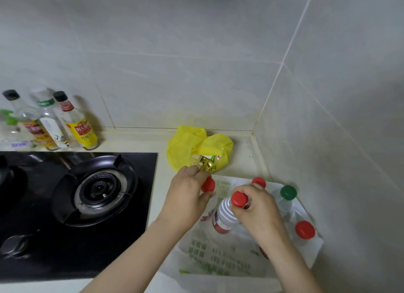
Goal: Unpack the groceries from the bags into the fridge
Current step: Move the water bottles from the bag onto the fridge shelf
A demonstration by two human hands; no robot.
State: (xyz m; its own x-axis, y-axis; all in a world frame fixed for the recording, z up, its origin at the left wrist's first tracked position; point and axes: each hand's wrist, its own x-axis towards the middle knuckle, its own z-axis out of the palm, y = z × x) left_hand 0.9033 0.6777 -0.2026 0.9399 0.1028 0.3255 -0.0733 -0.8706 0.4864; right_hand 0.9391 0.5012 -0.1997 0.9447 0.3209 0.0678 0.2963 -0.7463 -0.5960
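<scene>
White plastic bag (218, 257) with green print sits on the pale counter (242, 157), pushed into the corner where the tiled walls (196, 63) meet. It holds the bottles, all upright.

Your right hand (260, 214) is curled round the neck of a red-capped bottle (226, 214). The fingers wrap just under the cap and the clear ribbed body tilts toward your left. Its lower part is down in the white bag.

Your left hand (185, 194) is curled too, with the thumb below and the fingers above a second red cap (208, 184) at the bag's far left edge. The grip looks like a pinch on that cap. The bottle under it is hidden by the hand.

Other caps in the same bag:
- a third red cap (259, 181) just behind your right hand
- a green-capped bottle (288, 192) to its right
- a fourth red cap (305, 229) near the wall side

Yellow bag (185, 144) lies just behind the white one. Its mouth is open and some small packets (207, 160) show inside, too blurred to read. Your left fingertips are right at its front edge, and I cannot tell if they touch it.

Black glass hob (32, 249) fills the left, with a round burner (98, 187) near its right edge. Condiment bottles (80, 126) stand in a row behind it against the wall.
</scene>
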